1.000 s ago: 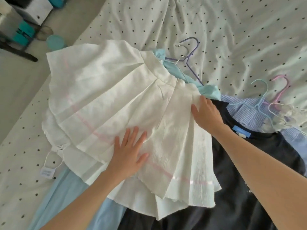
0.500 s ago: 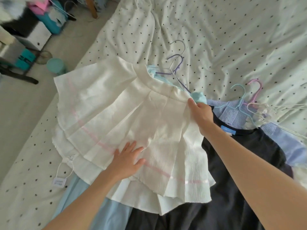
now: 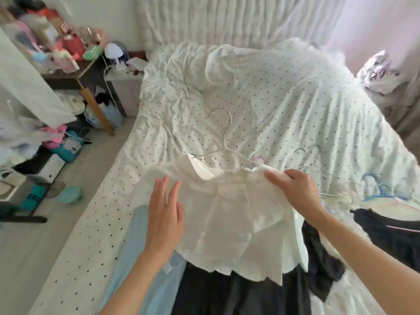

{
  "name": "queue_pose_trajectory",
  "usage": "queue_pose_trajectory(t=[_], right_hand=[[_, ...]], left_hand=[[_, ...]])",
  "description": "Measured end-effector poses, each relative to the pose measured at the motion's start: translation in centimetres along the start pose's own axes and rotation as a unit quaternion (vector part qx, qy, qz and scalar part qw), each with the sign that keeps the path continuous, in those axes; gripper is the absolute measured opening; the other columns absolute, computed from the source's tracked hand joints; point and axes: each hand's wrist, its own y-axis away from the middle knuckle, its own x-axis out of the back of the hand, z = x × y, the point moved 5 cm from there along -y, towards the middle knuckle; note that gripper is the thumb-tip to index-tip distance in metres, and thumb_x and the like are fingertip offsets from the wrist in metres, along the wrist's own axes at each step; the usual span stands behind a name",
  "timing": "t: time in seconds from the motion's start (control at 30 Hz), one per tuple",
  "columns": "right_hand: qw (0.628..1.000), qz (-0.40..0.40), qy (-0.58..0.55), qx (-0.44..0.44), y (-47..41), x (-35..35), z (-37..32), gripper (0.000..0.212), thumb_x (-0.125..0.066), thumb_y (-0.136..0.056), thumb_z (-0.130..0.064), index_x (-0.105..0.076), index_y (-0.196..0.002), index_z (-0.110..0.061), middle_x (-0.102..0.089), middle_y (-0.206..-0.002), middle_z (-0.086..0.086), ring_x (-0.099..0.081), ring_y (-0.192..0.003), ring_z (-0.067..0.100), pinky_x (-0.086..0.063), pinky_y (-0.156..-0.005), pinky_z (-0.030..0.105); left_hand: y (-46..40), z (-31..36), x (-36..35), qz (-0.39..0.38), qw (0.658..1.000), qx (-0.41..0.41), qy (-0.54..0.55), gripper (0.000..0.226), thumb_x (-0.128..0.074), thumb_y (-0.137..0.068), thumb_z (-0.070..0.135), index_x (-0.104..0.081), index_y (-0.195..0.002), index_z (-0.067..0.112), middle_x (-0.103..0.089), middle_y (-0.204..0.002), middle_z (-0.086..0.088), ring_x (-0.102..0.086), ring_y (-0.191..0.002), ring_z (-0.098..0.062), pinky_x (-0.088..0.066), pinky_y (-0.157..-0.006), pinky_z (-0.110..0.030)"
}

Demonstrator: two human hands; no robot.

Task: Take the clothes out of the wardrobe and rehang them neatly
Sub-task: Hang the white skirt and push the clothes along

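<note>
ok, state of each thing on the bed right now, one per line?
white skirt: lifted at the waistband, on the silver hanger
silver hanger: clipped to the waistband, hook up
right hand: fingers pinching the waistband
left hand: open, flat by the skirt
dark garment: lying underneath

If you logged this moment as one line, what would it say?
step: lifting white skirt on hanger | right hand: grips waistband | left hand: flat, open | place: bed

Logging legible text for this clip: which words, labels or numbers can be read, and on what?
None legible.
Teal box on the floor: dark lettering, too blurred.
Small white tag on the light blue garment: no readable print.
Pillow at right: black marks, unreadable.
</note>
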Motion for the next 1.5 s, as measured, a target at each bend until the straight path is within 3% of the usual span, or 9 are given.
queue_pose_trajectory(t=[0.23,0.37,0.5,0.67,0.73,0.9,1.0,1.23,1.5], right_hand=[[0.978,0.201,0.035,0.05,7.5,22.5,4.8,0.054,-0.063,-0.075,-0.058,-0.048,-0.055,-0.01,-0.048,-0.05,0.002,-0.048,-0.055,0.025,-0.034,-0.065,0.034],[0.943,0.313,0.079,0.078,14.5,35.3,7.6,0.04,-0.067,-0.076,-0.051,-0.068,-0.077,-0.011,-0.062,-0.069,0.0,-0.053,-0.072,0.022,-0.032,-0.087,0.035],[0.904,0.412,0.097,0.056,23.9,46.2,12.2,0.04,-0.067,-0.073,-0.054,-0.068,-0.078,-0.014,-0.059,-0.067,-0.005,-0.054,-0.072,0.02,-0.039,-0.087,0.039],[0.863,0.493,0.102,-0.034,35.6,56.0,19.5,0.057,-0.059,-0.063,-0.074,-0.064,-0.072,-0.018,-0.063,-0.067,-0.005,-0.059,-0.072,0.021,-0.045,-0.081,0.041],[0.841,0.525,0.113,-0.058,40.0,59.1,21.7,0.056,-0.061,-0.063,-0.071,-0.064,-0.073,-0.016,-0.065,-0.072,0.0,-0.059,-0.075,0.023,-0.045,-0.083,0.042],[0.772,0.6,0.158,-0.139,51.4,64.1,25.3,0.044,-0.069,-0.072,-0.054,-0.064,-0.074,-0.011,-0.064,-0.074,0.005,-0.053,-0.078,0.024,-0.037,-0.082,0.037],[0.729,0.632,0.184,-0.186,57.6,65.9,26.9,0.045,-0.071,-0.073,-0.05,-0.061,-0.068,-0.007,-0.057,-0.064,0.001,-0.053,-0.074,0.025,-0.036,-0.075,0.036],[0.633,0.669,0.184,-0.344,72.8,65.1,27.8,0.036,-0.064,-0.082,-0.046,-0.062,-0.076,-0.011,-0.057,-0.069,0.001,-0.051,-0.074,0.021,-0.034,-0.069,0.032],[0.533,0.688,0.109,-0.481,85.3,55.1,25.0,0.036,-0.065,-0.082,-0.042,-0.053,-0.066,-0.012,-0.051,-0.062,-0.003,-0.046,-0.06,0.012,-0.033,-0.056,0.019]], left_hand=[[-2.2,17.5,1.3,0.013,0.993,-0.115,0.033,0.057,-0.043,-0.096,0.025,-0.018,-0.146,0.013,-0.016,-0.153,-0.016,-0.007,-0.142,-0.028,-0.014,-0.114,-0.053],[-0.4,31.5,1.0,-0.025,0.978,-0.194,0.072,0.063,-0.021,-0.095,0.051,-0.017,-0.147,0.016,-0.019,-0.153,-0.012,-0.009,-0.143,-0.026,-0.001,-0.114,-0.044],[3.6,44.4,0.5,-0.131,0.937,-0.277,0.17,0.051,-0.031,-0.097,0.045,-0.044,-0.135,0.014,-0.052,-0.13,-0.01,-0.044,-0.123,-0.029,-0.026,-0.105,-0.04],[11.5,57.3,-1.6,-0.202,0.887,-0.372,0.185,0.062,-0.027,-0.089,0.065,-0.056,-0.119,0.019,-0.059,-0.116,-0.002,-0.053,-0.109,-0.025,-0.032,-0.09,-0.034],[15.4,62.5,-2.0,-0.217,0.853,-0.427,0.209,0.04,-0.041,-0.092,0.051,-0.059,-0.112,0.021,-0.06,-0.11,0.001,-0.056,-0.103,-0.024,-0.035,-0.082,-0.029],[25.1,73.6,-1.8,-0.261,0.765,-0.536,0.245,0.031,-0.068,-0.08,0.006,-0.05,-0.099,0.023,-0.059,-0.084,-0.002,-0.06,-0.075,-0.026,-0.053,-0.059,-0.037],[29.8,78.6,-1.3,-0.233,0.748,-0.541,0.306,0.006,-0.055,-0.092,0.022,-0.06,-0.089,0.02,-0.048,-0.072,0.012,-0.057,-0.077,-0.024,-0.04,-0.065,-0.032],[43.6,88.7,-1.9,-0.359,0.603,-0.592,0.395,0.03,-0.049,-0.088,0.05,-0.049,-0.063,0.034,-0.055,-0.077,0.007,-0.055,-0.078,-0.023,-0.044,-0.071,-0.039],[59.7,90.7,1.9,-0.344,0.401,-0.747,0.404,0.039,-0.037,-0.093,0.044,-0.067,-0.09,0.02,-0.058,-0.086,0.005,-0.057,-0.086,-0.026,-0.034,-0.071,-0.033]])
